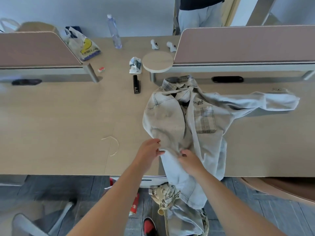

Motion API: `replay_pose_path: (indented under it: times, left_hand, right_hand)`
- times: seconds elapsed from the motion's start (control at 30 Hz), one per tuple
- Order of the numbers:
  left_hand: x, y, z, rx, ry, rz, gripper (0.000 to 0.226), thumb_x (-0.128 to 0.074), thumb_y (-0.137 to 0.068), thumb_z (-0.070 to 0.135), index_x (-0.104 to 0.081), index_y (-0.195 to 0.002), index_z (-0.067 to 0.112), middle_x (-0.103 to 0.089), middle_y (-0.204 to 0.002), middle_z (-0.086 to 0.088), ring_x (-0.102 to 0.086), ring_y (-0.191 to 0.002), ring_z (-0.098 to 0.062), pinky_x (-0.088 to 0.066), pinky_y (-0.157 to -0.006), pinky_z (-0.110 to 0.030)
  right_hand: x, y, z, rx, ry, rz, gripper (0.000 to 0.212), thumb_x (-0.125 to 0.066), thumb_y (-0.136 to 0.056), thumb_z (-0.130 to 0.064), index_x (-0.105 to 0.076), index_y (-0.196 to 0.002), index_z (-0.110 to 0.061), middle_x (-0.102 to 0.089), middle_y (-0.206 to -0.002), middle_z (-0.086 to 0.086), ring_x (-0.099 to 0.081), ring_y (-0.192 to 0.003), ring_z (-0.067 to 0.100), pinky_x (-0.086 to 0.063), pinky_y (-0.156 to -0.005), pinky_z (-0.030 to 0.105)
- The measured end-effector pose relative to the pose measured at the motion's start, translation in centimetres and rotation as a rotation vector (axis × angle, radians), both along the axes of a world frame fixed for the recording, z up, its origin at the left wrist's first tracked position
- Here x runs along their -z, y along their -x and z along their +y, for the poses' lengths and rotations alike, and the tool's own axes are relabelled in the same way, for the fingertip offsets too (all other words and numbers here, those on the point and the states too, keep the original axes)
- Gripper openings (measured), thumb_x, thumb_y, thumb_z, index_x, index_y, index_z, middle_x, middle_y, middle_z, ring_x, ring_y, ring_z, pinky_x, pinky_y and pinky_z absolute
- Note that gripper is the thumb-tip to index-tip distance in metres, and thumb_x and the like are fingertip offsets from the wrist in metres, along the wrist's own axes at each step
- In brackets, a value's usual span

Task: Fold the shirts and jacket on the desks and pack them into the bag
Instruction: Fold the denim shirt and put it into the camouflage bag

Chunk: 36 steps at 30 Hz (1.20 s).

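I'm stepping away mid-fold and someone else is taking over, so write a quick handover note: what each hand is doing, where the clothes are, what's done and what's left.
Left hand: grip pinching the jacket near the desk's front edge.
Right hand: pinching the same fold right beside it.
Jacket: on the desk, lower end hanging over the front edge; one side folded in across the body, the other sleeve stretched out flat.
Camouflage cloth: bunched below the desk edge.
Done: one side fold.
Left: fold in the outstretched sleeve, finish the jacket, fold the rest, pack everything.
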State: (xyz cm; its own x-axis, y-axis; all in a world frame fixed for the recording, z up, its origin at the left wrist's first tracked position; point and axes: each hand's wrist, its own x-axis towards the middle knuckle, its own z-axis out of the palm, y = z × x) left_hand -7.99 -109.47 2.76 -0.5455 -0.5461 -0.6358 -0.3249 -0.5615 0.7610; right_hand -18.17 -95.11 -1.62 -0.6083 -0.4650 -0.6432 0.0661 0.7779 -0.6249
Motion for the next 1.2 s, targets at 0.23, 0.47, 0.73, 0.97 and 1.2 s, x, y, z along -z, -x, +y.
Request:
replay_pose_path:
  times: [0.23, 0.47, 0.73, 0.97, 1.2]
  left_hand:
    - [-8.2, 0.2, -1.3, -0.096, 0.222, 0.107, 0.025, -0.048, -0.092, -0.009, -0.07, -0.096, 0.002, -0.065, -0.09, -0.013, -0.063, -0.086, -0.025, -0.049, -0.105, -0.045]
    - [-13.7, 0.2, -4.2, -0.087, 0.434, 0.083, 0.015, -0.058, -0.089, 0.002, -0.071, -0.092, 0.008, -0.069, -0.098, -0.013, -0.065, -0.092, -0.025, -0.053, -0.1, -0.044]
    - [-15.9, 0.7, -12.1, -0.052, 0.601, -0.002, 0.023, -0.055, -0.089, 0.007, -0.071, -0.105, 0.013, -0.066, -0.096, 0.002, -0.059, -0.092, -0.019, -0.049, -0.091, -0.035]
    - [-18.2, 2.0, -22.1, 0.1, 0.66, 0.076, 0.035, -0.05, -0.095, 0.002, -0.064, -0.126, 0.01, -0.052, -0.138, 0.006, -0.046, -0.126, -0.012, -0.036, -0.099, -0.028]
    - [-16.6, 1.0, -27.7, 0.24, 0.697, 0.052, 0.031, -0.052, -0.093, 0.009, -0.069, -0.115, 0.022, -0.068, -0.12, 0.003, -0.062, -0.109, -0.013, -0.047, -0.095, -0.031]
  right_hand:
    - [-3.1, 0.0, 1.9, 0.165, 0.134, -0.217, 0.047, -0.05, -0.1, -0.051, -0.058, -0.075, -0.011, -0.043, -0.057, -0.001, -0.045, -0.051, 0.012, -0.036, -0.065, 0.034]
    - [-6.3, -1.7, -2.1, 0.425, 0.551, -0.622, 0.035, -0.061, -0.098, -0.039, -0.059, -0.126, -0.018, -0.064, -0.129, -0.001, -0.058, -0.121, 0.019, -0.042, -0.108, 0.043]
    - [-13.0, -1.6, -10.8, 0.422, 0.597, -0.506, 0.026, -0.065, -0.095, -0.024, -0.07, -0.117, -0.01, -0.066, -0.117, 0.007, -0.069, -0.101, 0.024, -0.061, -0.075, 0.035]
    - [-18.0, -0.5, -22.4, 0.465, 0.775, -0.523, 0.023, -0.056, -0.101, -0.019, -0.067, -0.12, -0.014, -0.07, -0.116, 0.006, -0.073, -0.097, 0.029, -0.062, -0.08, 0.047]
    - [-18.3, 1.2, -31.2, 0.483, 0.893, -0.708, 0.049, -0.042, -0.105, -0.036, -0.048, -0.142, -0.005, -0.051, -0.144, 0.013, -0.061, -0.12, 0.037, -0.051, -0.101, 0.053]
